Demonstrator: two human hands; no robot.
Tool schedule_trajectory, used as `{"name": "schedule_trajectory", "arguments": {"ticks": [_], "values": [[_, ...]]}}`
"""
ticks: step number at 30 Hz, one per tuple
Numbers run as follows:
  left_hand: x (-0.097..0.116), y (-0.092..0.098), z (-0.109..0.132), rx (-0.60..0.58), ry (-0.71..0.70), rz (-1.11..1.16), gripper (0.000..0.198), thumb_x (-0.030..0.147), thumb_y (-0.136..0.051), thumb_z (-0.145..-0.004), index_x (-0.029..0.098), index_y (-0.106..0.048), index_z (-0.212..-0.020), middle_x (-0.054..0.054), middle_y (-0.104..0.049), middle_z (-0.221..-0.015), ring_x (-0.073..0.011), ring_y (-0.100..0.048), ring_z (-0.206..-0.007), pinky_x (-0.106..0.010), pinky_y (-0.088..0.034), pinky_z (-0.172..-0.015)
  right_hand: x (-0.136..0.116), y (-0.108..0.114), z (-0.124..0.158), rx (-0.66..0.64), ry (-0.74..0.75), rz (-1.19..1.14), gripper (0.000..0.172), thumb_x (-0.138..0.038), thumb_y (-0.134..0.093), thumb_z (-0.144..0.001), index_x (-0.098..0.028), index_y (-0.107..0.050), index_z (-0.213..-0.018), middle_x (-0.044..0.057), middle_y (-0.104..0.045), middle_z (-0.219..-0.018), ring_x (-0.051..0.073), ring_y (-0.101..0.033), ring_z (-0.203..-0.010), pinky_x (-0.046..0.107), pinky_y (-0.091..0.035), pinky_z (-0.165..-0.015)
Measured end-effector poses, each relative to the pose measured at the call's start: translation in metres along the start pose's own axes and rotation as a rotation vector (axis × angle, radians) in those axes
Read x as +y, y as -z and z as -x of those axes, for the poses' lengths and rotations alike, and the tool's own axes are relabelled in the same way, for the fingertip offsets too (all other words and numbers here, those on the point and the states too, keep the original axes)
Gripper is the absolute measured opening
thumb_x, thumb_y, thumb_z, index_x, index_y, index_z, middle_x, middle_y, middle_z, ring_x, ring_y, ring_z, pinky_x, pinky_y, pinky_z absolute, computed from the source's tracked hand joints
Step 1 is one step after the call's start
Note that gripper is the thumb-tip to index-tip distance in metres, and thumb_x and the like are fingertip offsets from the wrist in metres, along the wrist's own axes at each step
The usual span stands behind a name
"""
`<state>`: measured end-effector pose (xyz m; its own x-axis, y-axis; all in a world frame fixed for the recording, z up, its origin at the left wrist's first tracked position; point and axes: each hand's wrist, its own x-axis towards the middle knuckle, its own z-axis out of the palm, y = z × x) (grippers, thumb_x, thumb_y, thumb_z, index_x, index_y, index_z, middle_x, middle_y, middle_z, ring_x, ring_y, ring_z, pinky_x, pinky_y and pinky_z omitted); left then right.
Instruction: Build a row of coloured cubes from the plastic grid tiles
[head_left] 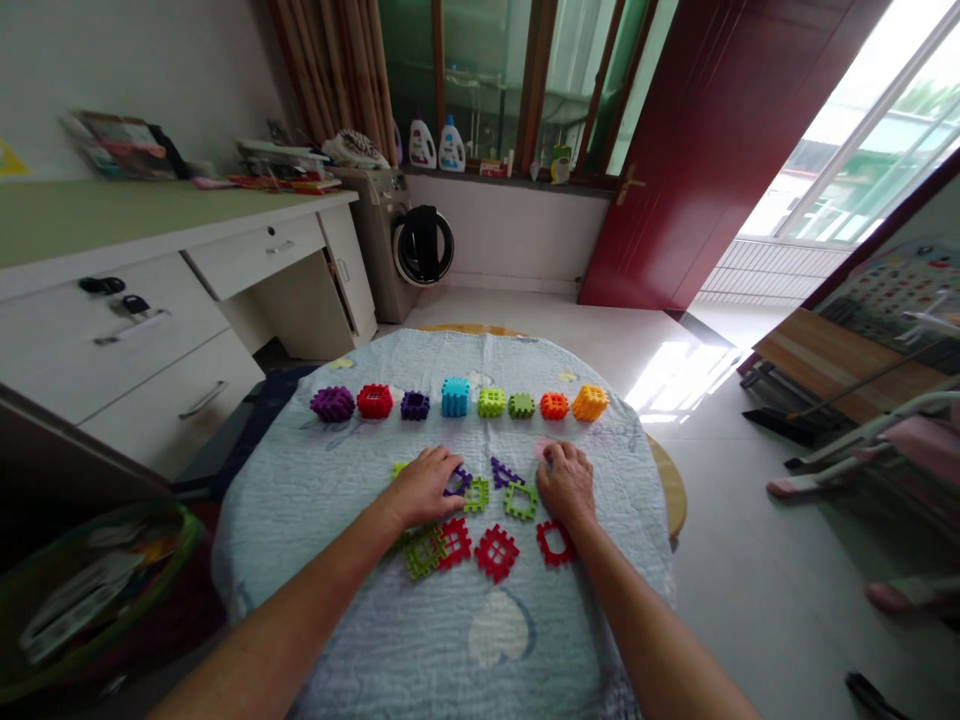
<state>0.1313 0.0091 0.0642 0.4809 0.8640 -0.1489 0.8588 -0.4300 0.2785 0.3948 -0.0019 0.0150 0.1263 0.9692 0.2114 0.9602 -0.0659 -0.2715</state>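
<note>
My left hand (429, 484) is closed, thumb and fingers around a purple interlocking plastic piece (456, 483). Right beside it lies a light green piece (477, 494), and another green bit (399, 469) shows behind the hand. My right hand (568, 484) rests on the cloth with its fingers curled; what lies under them, if anything, is hidden. Between the hands are a purple triangle piece (506, 473) and a green square frame (520, 501). Closer to me lie an olive green piece (424, 553), red window pieces (454, 543) (496, 553) and a red frame (553, 543), partly behind my right wrist.
Across the round table's pale blue cloth (360, 600) runs a row of assembled blocks, from purple (332, 404) through turquoise (455, 397) to yellow-orange (590, 403). A basket (176, 560) stands at left. Beyond are a desk (135, 225), a washing machine (384, 240) and a red door (675, 150).
</note>
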Motion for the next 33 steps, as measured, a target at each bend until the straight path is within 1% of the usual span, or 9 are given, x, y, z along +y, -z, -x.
{"name": "schedule_trajectory", "arguments": {"ticks": [4, 9, 13, 15, 17, 19, 23, 29, 33], "values": [[-0.001, -0.001, -0.007, -0.014, 0.018, 0.029, 0.055, 0.029, -0.064, -0.068, 0.018, -0.059, -0.122, -0.010, -0.058, -0.114, -0.0254, -0.055, -0.107, -0.035, -0.043, -0.098, 0.000, 0.001, 0.000, -0.009, -0.006, 0.002, 0.019, -0.026, -0.052, -0.085, -0.022, -0.060, -0.101, 0.006, -0.059, -0.112, 0.022, -0.048, -0.105, 0.033, -0.031, -0.088], [-0.014, 0.010, -0.016, -0.025, -0.023, 0.029, 0.060, 0.015, -0.061, -0.062, 0.018, -0.059, -0.121, -0.009, -0.056, -0.117, -0.0248, -0.053, -0.112, -0.034, -0.040, -0.102, -0.001, 0.003, 0.000, -0.019, -0.015, 0.008, 0.019, -0.027, -0.052, -0.085, -0.022, -0.060, -0.101, 0.006, -0.058, -0.112, 0.022, -0.047, -0.105, 0.033, -0.031, -0.088], [-0.021, 0.017, -0.028, 0.033, -0.051, 0.024, 0.060, 0.010, -0.058, -0.063, 0.018, -0.057, -0.123, -0.009, -0.057, -0.120, -0.0239, -0.052, -0.113, -0.035, -0.037, -0.104, -0.001, 0.002, -0.001, -0.020, -0.015, -0.004, 0.018, -0.026, -0.052, -0.085, -0.023, -0.060, -0.101, 0.006, -0.059, -0.113, 0.022, -0.047, -0.107, 0.033, -0.031, -0.090], [-0.022, 0.017, -0.035, 0.076, -0.052, 0.014, 0.059, 0.008, -0.056, -0.066, 0.019, -0.057, -0.123, -0.009, -0.056, -0.124, -0.0238, -0.051, -0.115, -0.036, -0.037, -0.105, -0.001, 0.002, -0.001, -0.019, -0.018, -0.013, 0.019, -0.026, -0.053, -0.085, -0.023, -0.061, -0.102, 0.006, -0.059, -0.113, 0.022, -0.047, -0.108, 0.033, -0.031, -0.091], [-0.022, 0.015, -0.042, 0.082, -0.050, 0.011, 0.060, 0.005, -0.056, -0.066, 0.019, -0.056, -0.124, -0.009, -0.055, -0.128, -0.0235, -0.050, -0.118, -0.036, -0.036, -0.107, -0.001, 0.002, 0.000, -0.022, -0.025, -0.017, 0.018, -0.026, -0.053, -0.085, -0.023, -0.061, -0.101, 0.006, -0.059, -0.113, 0.022, -0.047, -0.108, 0.033, -0.031, -0.091], [-0.020, 0.011, -0.045, 0.072, -0.063, 0.025, 0.059, 0.003, -0.057, -0.067, 0.019, -0.056, -0.124, -0.009, -0.054, -0.130, -0.0229, -0.049, -0.121, -0.035, -0.035, -0.108, -0.002, 0.003, 0.000, -0.026, -0.026, -0.019, 0.018, -0.026, -0.052, -0.086, -0.022, -0.061, -0.101, 0.006, -0.059, -0.113, 0.022, -0.048, -0.107, 0.033, -0.031, -0.090], [-0.005, 0.002, -0.034, 0.136, -0.084, 0.025, 0.039, 0.006, -0.050, -0.077, 0.019, -0.062, -0.112, -0.009, -0.060, -0.116, -0.0215, -0.053, -0.110, -0.034, -0.040, -0.102, -0.002, 0.006, 0.000, -0.028, -0.021, -0.015, 0.017, -0.026, -0.052, -0.086, -0.022, -0.061, -0.100, 0.007, -0.059, -0.113, 0.022, -0.048, -0.105, 0.033, -0.031, -0.089], [0.016, -0.010, -0.003, 0.001, -0.145, -0.012, 0.019, 0.016, -0.049, -0.083, 0.021, -0.064, -0.094, -0.007, -0.063, -0.102, -0.0216, -0.056, -0.100, -0.035, -0.044, -0.094, -0.001, 0.004, 0.000, -0.013, -0.009, -0.009, 0.017, -0.026, -0.052, -0.086, -0.022, -0.060, -0.101, 0.006, -0.059, -0.112, 0.022, -0.048, -0.105, 0.033, -0.031, -0.089], [0.023, -0.012, -0.010, 0.011, -0.159, 0.026, 0.019, 0.016, -0.047, -0.085, 0.021, -0.063, -0.094, -0.007, -0.064, -0.101, -0.0206, -0.056, -0.098, -0.034, -0.045, -0.092, -0.001, 0.002, 0.000, -0.023, -0.018, -0.003, 0.018, -0.026, -0.052, -0.086, -0.022, -0.061, -0.101, 0.006, -0.059, -0.113, 0.022, -0.048, -0.106, 0.033, -0.031, -0.089]]}}
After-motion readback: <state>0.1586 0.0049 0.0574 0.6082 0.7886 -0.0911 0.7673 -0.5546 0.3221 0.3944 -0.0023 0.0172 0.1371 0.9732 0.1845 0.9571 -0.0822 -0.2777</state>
